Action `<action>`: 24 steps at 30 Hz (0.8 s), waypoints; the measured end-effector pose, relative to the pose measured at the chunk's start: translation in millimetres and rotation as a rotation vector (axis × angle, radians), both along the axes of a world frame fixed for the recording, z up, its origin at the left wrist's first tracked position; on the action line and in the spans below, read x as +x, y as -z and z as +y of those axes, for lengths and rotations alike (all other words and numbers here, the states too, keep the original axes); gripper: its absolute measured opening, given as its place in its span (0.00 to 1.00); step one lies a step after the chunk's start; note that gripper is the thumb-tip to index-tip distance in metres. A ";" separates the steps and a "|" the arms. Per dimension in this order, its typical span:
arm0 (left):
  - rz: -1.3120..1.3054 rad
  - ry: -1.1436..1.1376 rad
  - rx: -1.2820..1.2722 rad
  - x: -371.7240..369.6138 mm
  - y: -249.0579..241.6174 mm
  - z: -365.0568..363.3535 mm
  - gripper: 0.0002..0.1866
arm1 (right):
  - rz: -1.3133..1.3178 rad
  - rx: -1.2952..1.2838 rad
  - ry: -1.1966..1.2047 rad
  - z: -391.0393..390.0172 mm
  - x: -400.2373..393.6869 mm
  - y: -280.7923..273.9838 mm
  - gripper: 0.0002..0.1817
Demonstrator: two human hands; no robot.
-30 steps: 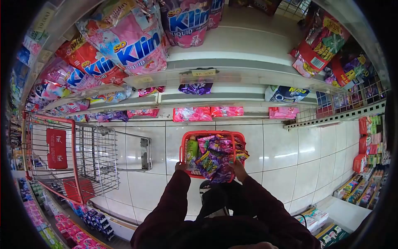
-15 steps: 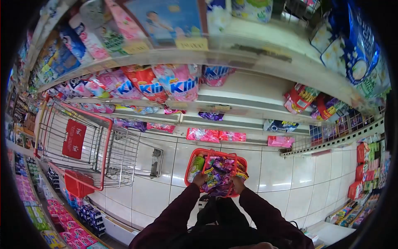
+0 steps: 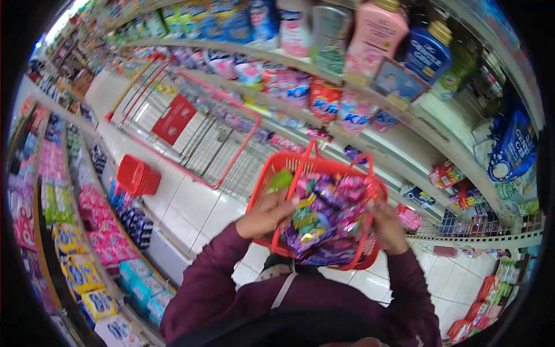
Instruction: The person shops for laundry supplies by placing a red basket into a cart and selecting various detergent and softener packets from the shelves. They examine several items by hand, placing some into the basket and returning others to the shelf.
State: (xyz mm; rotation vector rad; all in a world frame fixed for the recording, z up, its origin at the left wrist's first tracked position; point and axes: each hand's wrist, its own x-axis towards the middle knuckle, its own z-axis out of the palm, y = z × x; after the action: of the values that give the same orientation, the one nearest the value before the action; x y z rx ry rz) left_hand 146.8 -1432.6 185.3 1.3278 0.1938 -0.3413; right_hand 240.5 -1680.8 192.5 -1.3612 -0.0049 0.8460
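Note:
A red plastic shopping basket (image 3: 261, 189) is held up in front of my body, its two handles raised. My left hand (image 3: 267, 214) is closed on the left handle, with the thumb against the purple packets. At the opposite side, my right hand (image 3: 388, 227) is closed around the other handle; its fingers are partly hidden. Between the hands lies a heap of shiny purple packets (image 3: 329, 217) with green and yellow patches. A green packet (image 3: 280, 181) sits in the basket's left end, behind my left hand.
A metal shopping cart (image 3: 217, 153) with a red sign (image 3: 173, 120) stands ahead to the left. Red stacked baskets (image 3: 137, 175) are beside the left shelf. Shelves of bottles and pouches run along the right, including a blue bottle (image 3: 426, 53). White tiles (image 3: 188, 202) cover the floor.
The basket has risen closer to my body and the camera, with both hands moving up along with it. My view has turned left, so the cart appears nearer the middle.

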 end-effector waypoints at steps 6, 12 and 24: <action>-0.244 -0.104 -0.352 -31.7 -125.0 103.3 0.11 | -0.304 0.164 -0.069 115.5 -12.0 -143.7 0.12; -0.372 0.011 -0.497 -6.1 -212.6 258.6 0.13 | -0.441 0.379 -0.162 253.8 6.4 -227.9 0.10; -0.147 -0.290 0.243 48.7 -207.1 459.2 0.14 | -0.140 0.429 -0.160 459.0 26.7 -154.6 0.15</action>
State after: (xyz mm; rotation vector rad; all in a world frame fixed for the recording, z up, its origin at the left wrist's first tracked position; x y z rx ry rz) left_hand 195.4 -973.4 392.5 1.5340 0.3070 0.0271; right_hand 267.2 -1221.8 347.1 -1.0191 -0.3880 0.8237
